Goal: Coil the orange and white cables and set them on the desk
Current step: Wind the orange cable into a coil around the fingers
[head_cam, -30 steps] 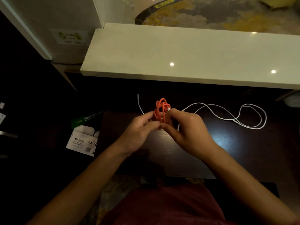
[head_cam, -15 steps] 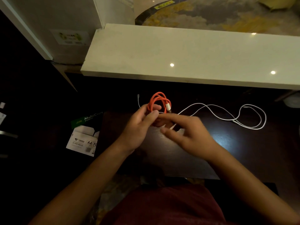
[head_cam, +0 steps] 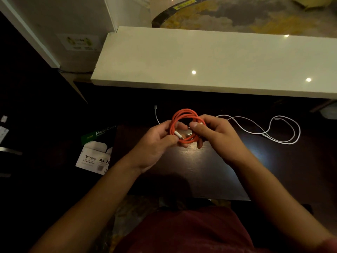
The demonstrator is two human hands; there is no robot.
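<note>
- Orange cable (head_cam: pixel 184 125) sits wound into a round coil of several turns, held up between both hands just above the dark desk (head_cam: pixel 209 172).
- Left hand (head_cam: pixel 156 141) has its fingers curled round the coil's left side, the thumb and forefinger pinching a white plug end against the loops.
- Right hand (head_cam: pixel 213 132) grips the right side of the coil, thumb pressed over the strands, the other fingers curled behind them.
- Step in hand, as I judge it — finishing the orange coil: the winding looks done and the loose plug end is being tucked or secured.
- Next move likely calls for keeping the loops pinched so they do not spring apart, lowering the coil flat onto the desk, then reaching right for the second cable.
- White cable (head_cam: pixel 264 132) lies uncoiled in loose loops on the desk beyond the right hand; one end trails up behind the left hand.
- Count — two cables: one orange, one white.
- One paper ream box (head_cam: pixel 96 152) stands left of the desk, and one pale ledge (head_cam: pixel 218 61) runs behind it.
</note>
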